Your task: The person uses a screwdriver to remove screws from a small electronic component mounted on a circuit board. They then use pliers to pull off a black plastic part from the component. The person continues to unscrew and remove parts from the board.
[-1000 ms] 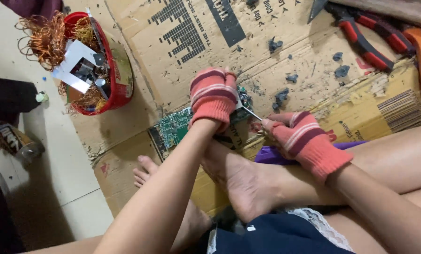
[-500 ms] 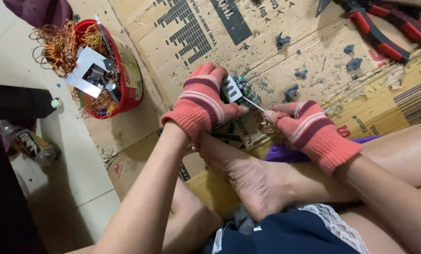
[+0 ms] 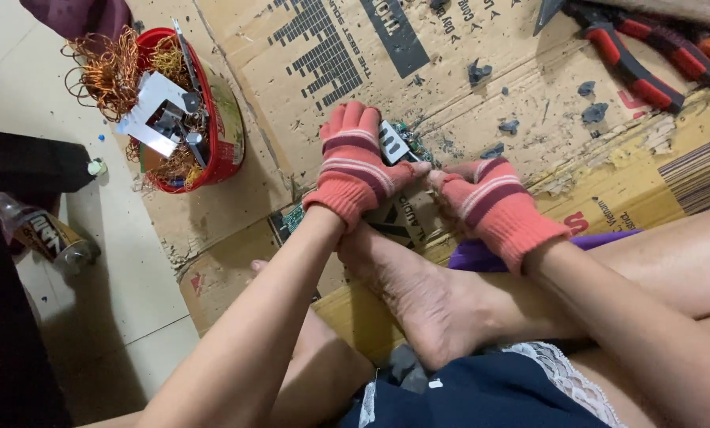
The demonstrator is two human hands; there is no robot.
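Both my hands wear pink striped gloves. My left hand (image 3: 359, 165) is closed around a small electronic part (image 3: 392, 141) with a white and black face and a green board edge, held just above the cardboard (image 3: 315, 55). My right hand (image 3: 493, 204) is curled tight, and its fingertips meet my left thumb at the part. Its fist hides the thin metal tool that showed earlier. A green circuit board (image 3: 291, 219) lies on the cardboard under my left wrist, beside my bare foot (image 3: 418, 293).
A red bowl (image 3: 226, 131) full of copper wire and metal scraps stands at the upper left. Red-handled pliers (image 3: 636, 67) lie at the upper right, with dark broken bits (image 3: 479, 74) scattered around them. A plastic bottle (image 3: 49, 238) lies on the tiled floor at the left.
My left hand lifted off the circuit board and took up the small part, turning it toward my right hand. Both hands have closed together. The view shifted slightly.
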